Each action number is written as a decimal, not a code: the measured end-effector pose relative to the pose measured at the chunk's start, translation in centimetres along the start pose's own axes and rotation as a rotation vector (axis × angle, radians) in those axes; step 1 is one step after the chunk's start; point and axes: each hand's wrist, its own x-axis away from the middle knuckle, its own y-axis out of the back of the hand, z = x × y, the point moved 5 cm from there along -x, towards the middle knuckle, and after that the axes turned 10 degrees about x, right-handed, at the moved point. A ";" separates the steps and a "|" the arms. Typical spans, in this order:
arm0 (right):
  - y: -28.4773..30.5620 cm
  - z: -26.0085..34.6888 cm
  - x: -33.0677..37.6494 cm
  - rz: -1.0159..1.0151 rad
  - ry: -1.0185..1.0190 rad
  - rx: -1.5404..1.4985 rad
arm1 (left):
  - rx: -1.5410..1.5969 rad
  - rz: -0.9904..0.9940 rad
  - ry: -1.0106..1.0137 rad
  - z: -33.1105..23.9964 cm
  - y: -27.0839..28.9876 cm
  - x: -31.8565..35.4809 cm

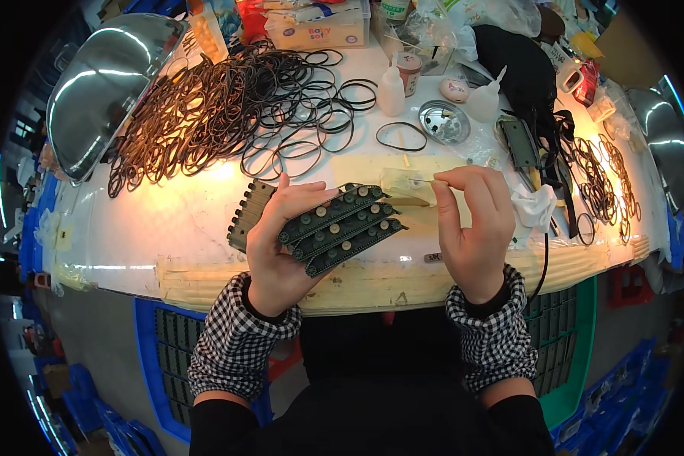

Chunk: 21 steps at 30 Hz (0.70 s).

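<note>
Several dark green strips set with rows of round studs (342,228) lie fanned across my left hand (270,254), which is closed around their left end. A thin needle-like tool (421,180) is pinched between thumb and forefinger of my right hand (475,216). Its tip points left, just above a small clear plastic bag (397,181) and apart from the strips. Against the back of my left hand rests a brown ribbed block (249,216) with dark knobs along its edge. A small dark piece (432,258) lies on the table near my right wrist.
A tangled heap of thin dark loops (205,114) covers the back left, beside a large metal lamp shade (102,91). Behind my right hand stand a metal dish (454,131) and a white squeeze bottle (391,93). Below the table edge are blue (150,357) and green (587,334) crates.
</note>
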 end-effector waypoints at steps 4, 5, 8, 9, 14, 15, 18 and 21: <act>0.4 0.0 -0.3 -0.052 0.011 0.041 | -0.002 0.000 0.006 -0.1 0.0 0.1; 0.4 -0.1 -0.4 -0.043 0.023 0.071 | 0.003 -0.003 0.000 -0.1 0.0 0.0; -0.1 -0.1 -0.5 0.001 0.048 0.129 | 0.005 -0.005 -0.001 0.0 0.1 0.1; -0.3 0.0 -0.6 0.025 0.048 0.130 | 0.004 -0.001 0.001 0.0 0.1 0.1; -0.8 -0.3 -0.5 0.035 0.023 0.022 | 0.017 0.004 -0.001 0.0 0.0 0.1; -0.4 -0.2 -0.5 0.007 0.013 -0.008 | 0.010 0.004 -0.006 -0.1 0.1 0.2; 0.8 0.0 -1.1 -0.031 0.046 0.073 | 0.005 0.006 -0.016 -0.1 0.1 0.2; 0.3 0.1 -1.3 -0.007 0.090 0.124 | 0.005 0.008 -0.014 0.0 0.1 0.2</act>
